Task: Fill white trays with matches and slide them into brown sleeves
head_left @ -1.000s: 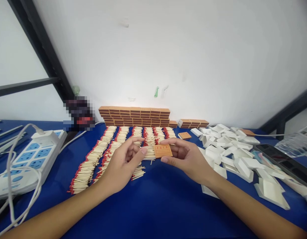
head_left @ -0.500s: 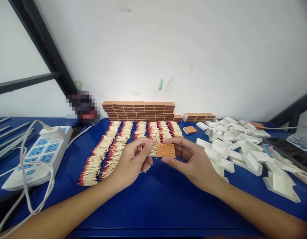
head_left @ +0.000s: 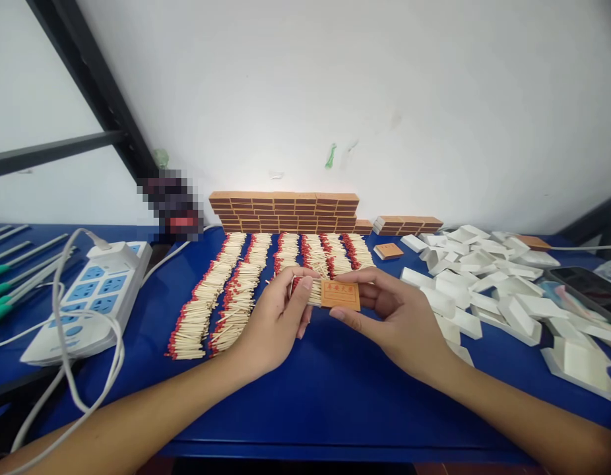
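My right hand pinches an orange matchbox sleeve just above the blue table. My left hand grips the inner tray of matches, which sticks partly out of the sleeve's left end, thumb on top. Behind the hands lie several rows of loose red-tipped matches on the table.
A stack of orange matchboxes stands against the white wall, with a lower stack to its right. White empty trays are heaped at the right beside a dark phone. A white power strip with cable lies at the left.
The view has shifted, and both hands have moved slightly right. The tray of matches sits deeper in the sleeve than one second ago.
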A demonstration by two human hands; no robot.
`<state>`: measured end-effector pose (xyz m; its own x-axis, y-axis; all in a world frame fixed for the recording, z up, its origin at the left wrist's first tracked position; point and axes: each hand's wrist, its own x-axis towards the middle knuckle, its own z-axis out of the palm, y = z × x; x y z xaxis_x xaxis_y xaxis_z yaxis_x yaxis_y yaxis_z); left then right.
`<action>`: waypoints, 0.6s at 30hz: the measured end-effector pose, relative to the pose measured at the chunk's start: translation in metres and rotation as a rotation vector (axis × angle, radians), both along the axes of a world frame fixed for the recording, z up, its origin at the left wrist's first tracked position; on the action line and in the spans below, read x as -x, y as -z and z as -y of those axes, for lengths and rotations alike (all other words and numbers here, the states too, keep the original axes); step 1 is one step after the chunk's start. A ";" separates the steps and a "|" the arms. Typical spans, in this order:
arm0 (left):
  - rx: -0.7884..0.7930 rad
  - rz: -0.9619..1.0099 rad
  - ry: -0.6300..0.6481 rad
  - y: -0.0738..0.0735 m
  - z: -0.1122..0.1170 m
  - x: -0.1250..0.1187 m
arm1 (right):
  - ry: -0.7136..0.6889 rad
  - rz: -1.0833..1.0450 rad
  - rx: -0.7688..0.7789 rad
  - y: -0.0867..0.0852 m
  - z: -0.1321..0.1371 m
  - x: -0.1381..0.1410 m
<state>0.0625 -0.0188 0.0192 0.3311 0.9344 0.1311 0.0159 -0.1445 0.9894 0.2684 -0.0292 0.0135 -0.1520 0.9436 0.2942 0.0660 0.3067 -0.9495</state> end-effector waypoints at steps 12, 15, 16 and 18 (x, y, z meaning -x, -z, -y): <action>0.130 0.100 0.078 -0.003 0.006 0.000 | 0.012 -0.027 -0.016 -0.003 0.006 0.003; 0.135 0.090 0.077 -0.003 0.006 0.000 | 0.012 -0.013 -0.012 -0.003 0.006 0.003; 0.139 0.091 0.077 -0.003 0.006 0.000 | 0.014 -0.007 -0.012 -0.003 0.006 0.003; 0.151 0.096 0.082 -0.003 0.006 0.000 | 0.016 -0.001 -0.019 -0.003 0.006 0.004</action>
<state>0.0625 -0.0247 0.0223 0.4000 0.9162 0.0261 -0.0858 0.0090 0.9963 0.2645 -0.0354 0.0162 -0.1366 0.9403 0.3119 0.0704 0.3232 -0.9437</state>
